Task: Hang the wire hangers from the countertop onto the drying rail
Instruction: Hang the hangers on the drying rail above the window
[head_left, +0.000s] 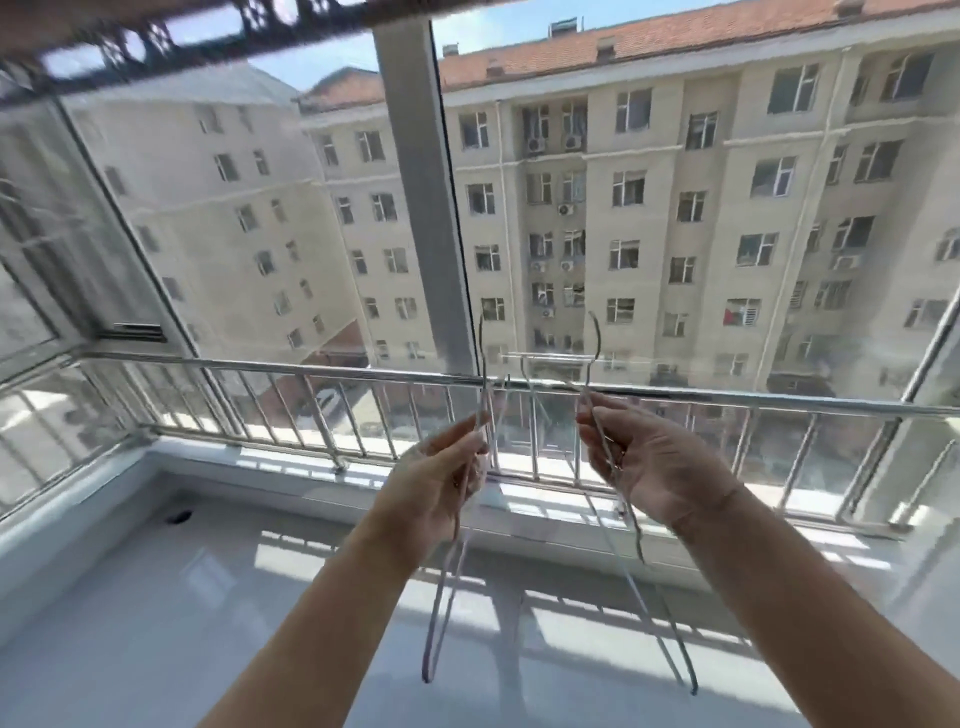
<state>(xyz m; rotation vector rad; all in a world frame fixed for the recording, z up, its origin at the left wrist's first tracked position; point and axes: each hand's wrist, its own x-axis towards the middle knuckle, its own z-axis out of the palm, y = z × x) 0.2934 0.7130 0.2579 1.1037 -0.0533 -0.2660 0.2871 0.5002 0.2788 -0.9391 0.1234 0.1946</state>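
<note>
My left hand (445, 475) grips a thin wire hanger (441, 597) near its neck; its hook rises to about the window rail and its body hangs down over the countertop. My right hand (652, 465) grips a second wire hanger (636, 540) the same way, its hook curving up above my fingers and its body slanting down to the right. Both hands are raised side by side in front of the window. The dark patterned drying rail (171, 36) runs blurred across the top left, well above both hooks.
A white glossy countertop (156, 597) lies below my arms, with a small dark hole (179, 516) at its left. A steel guard railing (311, 371) with vertical bars crosses the window behind the hangers. A white window post (421, 197) stands in the middle.
</note>
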